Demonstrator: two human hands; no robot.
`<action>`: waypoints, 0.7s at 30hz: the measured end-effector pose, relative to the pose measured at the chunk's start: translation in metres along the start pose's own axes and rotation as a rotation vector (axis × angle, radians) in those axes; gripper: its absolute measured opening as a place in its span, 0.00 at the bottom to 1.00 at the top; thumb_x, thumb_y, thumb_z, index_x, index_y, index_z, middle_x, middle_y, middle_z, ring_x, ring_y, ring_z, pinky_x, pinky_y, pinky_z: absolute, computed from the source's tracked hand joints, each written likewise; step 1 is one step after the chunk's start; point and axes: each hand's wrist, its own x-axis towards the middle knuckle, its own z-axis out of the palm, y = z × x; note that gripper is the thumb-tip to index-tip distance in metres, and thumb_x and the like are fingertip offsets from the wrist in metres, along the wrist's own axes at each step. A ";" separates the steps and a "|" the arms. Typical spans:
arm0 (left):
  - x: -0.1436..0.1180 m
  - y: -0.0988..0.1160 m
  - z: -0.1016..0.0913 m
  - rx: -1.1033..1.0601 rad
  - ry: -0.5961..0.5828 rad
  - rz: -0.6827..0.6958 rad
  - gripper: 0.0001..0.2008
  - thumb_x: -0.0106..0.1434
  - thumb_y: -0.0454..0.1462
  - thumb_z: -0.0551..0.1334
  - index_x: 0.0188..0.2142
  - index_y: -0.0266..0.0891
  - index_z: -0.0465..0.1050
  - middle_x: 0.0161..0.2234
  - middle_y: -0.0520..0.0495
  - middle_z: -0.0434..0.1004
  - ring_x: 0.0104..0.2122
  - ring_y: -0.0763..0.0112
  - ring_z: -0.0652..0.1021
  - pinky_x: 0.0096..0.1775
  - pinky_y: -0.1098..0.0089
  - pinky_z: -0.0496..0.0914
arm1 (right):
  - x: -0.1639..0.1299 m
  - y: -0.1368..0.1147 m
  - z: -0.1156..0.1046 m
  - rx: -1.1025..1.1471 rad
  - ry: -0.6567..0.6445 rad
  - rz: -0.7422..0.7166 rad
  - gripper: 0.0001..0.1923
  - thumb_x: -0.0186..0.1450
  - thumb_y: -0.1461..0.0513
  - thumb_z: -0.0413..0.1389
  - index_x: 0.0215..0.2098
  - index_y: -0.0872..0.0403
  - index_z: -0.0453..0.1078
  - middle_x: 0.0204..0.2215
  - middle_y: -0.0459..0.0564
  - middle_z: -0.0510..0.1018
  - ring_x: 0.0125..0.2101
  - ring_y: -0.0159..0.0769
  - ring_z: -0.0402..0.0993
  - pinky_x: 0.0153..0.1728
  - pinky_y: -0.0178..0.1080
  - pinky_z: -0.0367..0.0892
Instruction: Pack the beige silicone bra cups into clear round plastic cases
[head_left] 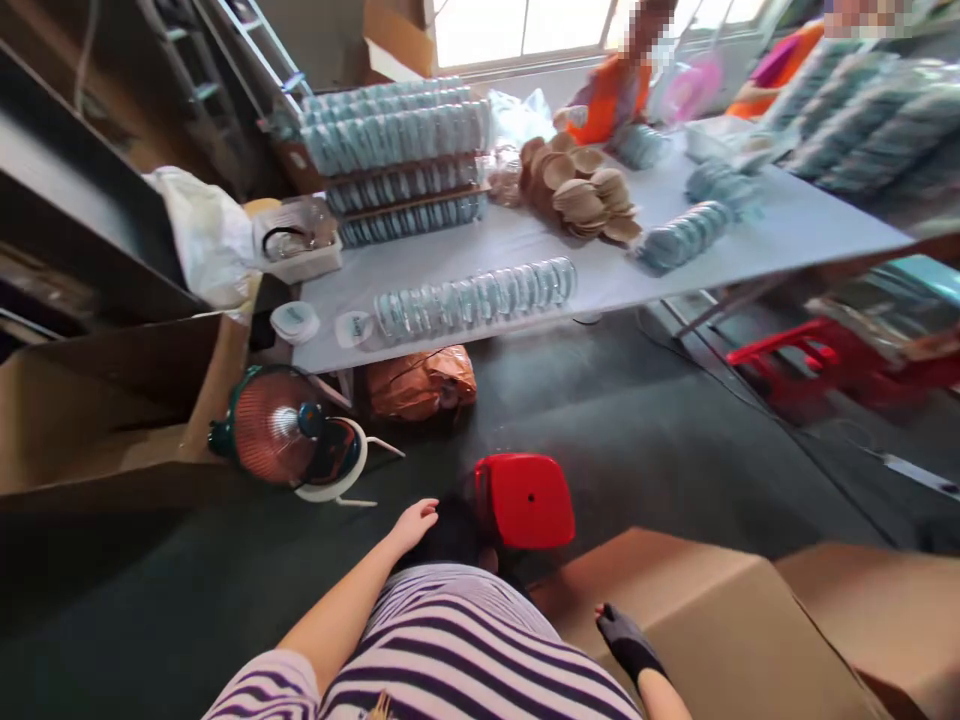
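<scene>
My left hand [416,524], bare, hangs low in front of my striped shirt, its fingers loosely stretched and holding nothing I can see. Just right of it stands a red plastic stool [531,500]. My right hand [627,638] wears a dark fingerless glove and is beside a large cardboard box [705,620]; its fingers point forward with nothing visible in them. Whether it touches the box I cannot tell. Ahead, a row of clear round containers [476,297] lies along the near edge of the white table [510,235].
A fan [277,425] stands at the left near an open carton [105,400]. Stacked containers [397,140] and brown round pieces [574,190] are on the table. People in orange [607,100] stand across it. An orange bag [420,383] lies underneath; a cable [720,375] crosses the floor.
</scene>
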 end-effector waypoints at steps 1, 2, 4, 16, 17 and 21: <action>0.004 0.005 -0.004 -0.039 0.025 -0.003 0.19 0.59 0.33 0.61 0.51 0.38 0.76 0.46 0.43 0.82 0.47 0.65 0.81 0.51 0.66 0.73 | 0.021 -0.011 -0.014 -0.001 -0.008 -0.036 0.15 0.48 0.51 0.45 0.25 0.39 0.72 0.38 0.52 0.84 0.48 0.48 0.78 0.49 0.40 0.68; 0.009 0.011 -0.011 -0.074 0.057 -0.008 0.19 0.59 0.33 0.61 0.50 0.37 0.76 0.47 0.42 0.81 0.47 0.64 0.81 0.52 0.66 0.73 | 0.041 -0.024 -0.028 0.008 -0.010 -0.064 0.17 0.50 0.51 0.43 0.27 0.40 0.73 0.40 0.52 0.84 0.50 0.47 0.77 0.51 0.40 0.68; 0.029 0.027 -0.032 -0.132 0.132 -0.014 0.19 0.60 0.32 0.60 0.51 0.35 0.75 0.48 0.39 0.80 0.48 0.64 0.80 0.53 0.66 0.72 | 0.077 -0.056 -0.052 0.059 -0.008 -0.124 0.22 0.56 0.52 0.41 0.35 0.42 0.76 0.43 0.51 0.83 0.52 0.44 0.76 0.54 0.41 0.68; 0.245 0.194 -0.268 -0.252 0.912 0.362 0.15 0.62 0.42 0.57 0.47 0.39 0.69 0.48 0.38 0.73 0.51 0.57 0.74 0.56 0.52 0.67 | 0.192 -0.308 -0.110 -0.032 -0.162 -0.162 0.14 0.63 0.63 0.53 0.43 0.47 0.77 0.48 0.50 0.81 0.52 0.43 0.76 0.50 0.38 0.67; 0.257 0.201 -0.285 -0.221 0.965 0.399 0.15 0.61 0.42 0.58 0.46 0.40 0.69 0.48 0.39 0.73 0.53 0.55 0.72 0.58 0.50 0.65 | 0.202 -0.325 -0.123 -0.017 -0.155 -0.155 0.14 0.63 0.63 0.53 0.43 0.48 0.77 0.48 0.50 0.81 0.51 0.42 0.76 0.51 0.38 0.67; 0.298 0.206 -0.325 -0.202 0.996 0.406 0.16 0.59 0.44 0.60 0.45 0.40 0.68 0.49 0.38 0.71 0.56 0.52 0.70 0.60 0.45 0.61 | 0.253 -0.376 -0.213 0.140 0.099 -0.157 0.18 0.67 0.62 0.50 0.52 0.49 0.73 0.52 0.50 0.79 0.53 0.38 0.74 0.54 0.37 0.65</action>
